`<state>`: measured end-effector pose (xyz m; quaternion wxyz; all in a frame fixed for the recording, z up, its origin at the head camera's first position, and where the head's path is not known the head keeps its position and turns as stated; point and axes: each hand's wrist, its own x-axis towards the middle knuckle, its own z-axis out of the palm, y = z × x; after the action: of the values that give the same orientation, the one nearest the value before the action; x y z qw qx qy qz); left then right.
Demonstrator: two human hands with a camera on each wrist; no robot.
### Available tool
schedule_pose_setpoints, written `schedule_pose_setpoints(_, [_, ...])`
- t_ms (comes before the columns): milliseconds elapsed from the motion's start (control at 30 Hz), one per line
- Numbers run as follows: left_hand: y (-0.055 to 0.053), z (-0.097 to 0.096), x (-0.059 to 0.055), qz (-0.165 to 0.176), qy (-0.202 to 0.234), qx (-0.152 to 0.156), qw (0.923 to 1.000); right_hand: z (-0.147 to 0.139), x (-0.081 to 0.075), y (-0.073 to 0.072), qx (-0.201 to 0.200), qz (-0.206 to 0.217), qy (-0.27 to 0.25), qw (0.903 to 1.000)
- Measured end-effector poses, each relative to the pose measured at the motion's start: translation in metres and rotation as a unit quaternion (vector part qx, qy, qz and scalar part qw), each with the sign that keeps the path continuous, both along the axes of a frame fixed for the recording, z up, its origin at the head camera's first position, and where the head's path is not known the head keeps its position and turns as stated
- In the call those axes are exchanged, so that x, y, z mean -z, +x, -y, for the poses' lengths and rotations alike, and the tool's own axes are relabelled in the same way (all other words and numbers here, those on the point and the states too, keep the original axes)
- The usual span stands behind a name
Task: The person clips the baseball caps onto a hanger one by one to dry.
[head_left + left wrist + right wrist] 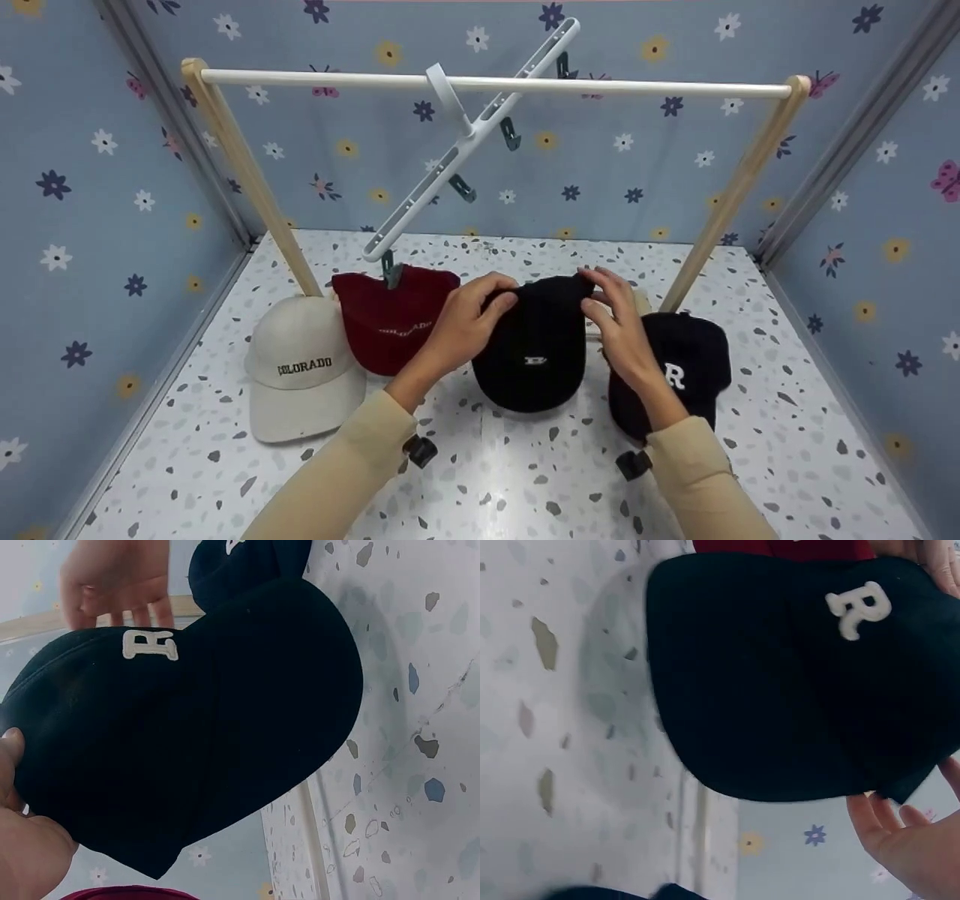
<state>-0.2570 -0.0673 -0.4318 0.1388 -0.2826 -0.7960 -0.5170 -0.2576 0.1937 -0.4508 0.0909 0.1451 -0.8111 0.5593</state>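
A black baseball cap [536, 330] with a white letter on its front is held up between my two hands, brim toward me. My left hand [469, 322] pinches its left edge between thumb and fingers. On the opposite side my right hand [626, 330] holds the upper right edge. In the right wrist view the cap [765, 690] hangs over the speckled tabletop, its brim clear of the surface. Above stands a white hanger [427, 187] with several dark green clips. Its near-end clip [391, 270] is at the top edge of a maroon cap [390, 345].
The hanger hooks over a white rail [660, 87] on wooden posts [739, 187]. A beige cap [304, 341] rests on the table at left; a navy cap [705, 352] marked R lies at right. Flower-patterned walls [60, 225] enclose the speckled table [487, 487] at the back and sides.
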Motion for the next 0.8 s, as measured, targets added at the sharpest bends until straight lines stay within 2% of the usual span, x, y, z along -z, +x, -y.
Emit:
schedule_pose_setpoints(133, [-0.002, -0.003, -0.002, -0.002, -0.004, 0.008, 1.0, 0.0, -0.011, -0.004, -0.038, -0.03, 0.044, 0.9979])
schedule_pose_setpoints(267, [-0.004, -0.005, -0.005, 0.003, -0.01, 0.018, 0.9998, 0.0, -0.024, -0.006, -0.078, -0.052, 0.096, 0.9909])
schedule_pose_setpoints(433, [-0.004, -0.008, -0.01, 0.007, -0.018, 0.034, 0.9992, -0.001, -0.042, -0.011, -0.127, -0.058, 0.132, 0.9814])
schedule_pose_setpoints(800, [-0.007, -0.009, -0.025, -0.002, -0.033, 0.013, 0.9994, -0.001, -0.073, -0.023, -0.138, -0.082, 0.158, 0.9743])
